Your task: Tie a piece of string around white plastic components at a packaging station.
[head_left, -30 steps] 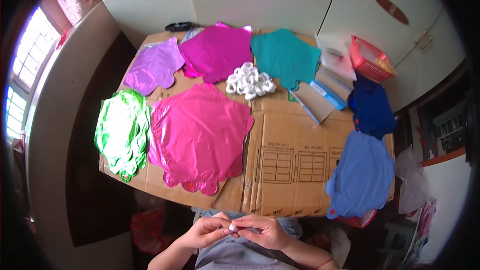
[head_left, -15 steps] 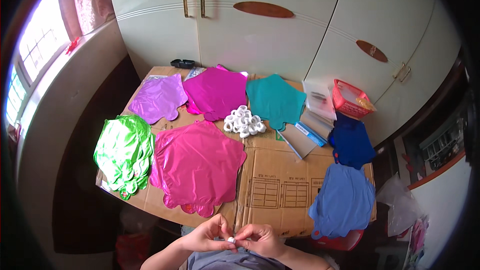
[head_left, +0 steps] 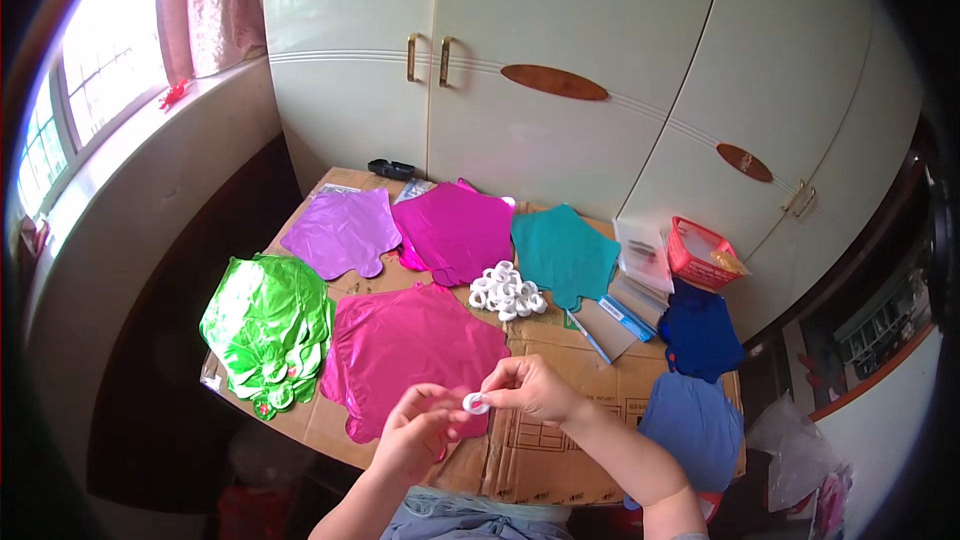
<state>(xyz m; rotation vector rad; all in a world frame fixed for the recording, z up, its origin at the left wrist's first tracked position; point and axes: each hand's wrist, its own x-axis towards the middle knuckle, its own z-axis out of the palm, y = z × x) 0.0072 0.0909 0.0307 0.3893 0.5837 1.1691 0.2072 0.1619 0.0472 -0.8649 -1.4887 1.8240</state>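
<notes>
My right hand (head_left: 532, 388) pinches a small white ring (head_left: 475, 403) between thumb and fingertips, above the front of the table. Close beside the ring's left edge is my left hand (head_left: 418, 430), its fingers bent and apart; I cannot tell whether they touch the ring. Beneath both hands lies a large pink flat foil balloon (head_left: 415, 340). A heap of similar white rings (head_left: 507, 292) sits just beyond it. Green foil balloons (head_left: 265, 320) are stacked to the left.
Cardboard (head_left: 560, 365) covers the table. Purple (head_left: 340, 230), magenta (head_left: 458, 230) and teal (head_left: 565, 255) foil balloons lie at the back. Dark blue (head_left: 700, 330) and lighter blue (head_left: 690, 430) ones are stacked right, near a red basket (head_left: 700, 255) and a blue-white box (head_left: 628, 318).
Both hands have risen from near my lap to over the pink balloon. The ring now shows its round opening, held by the right hand. The view has tilted upward.
</notes>
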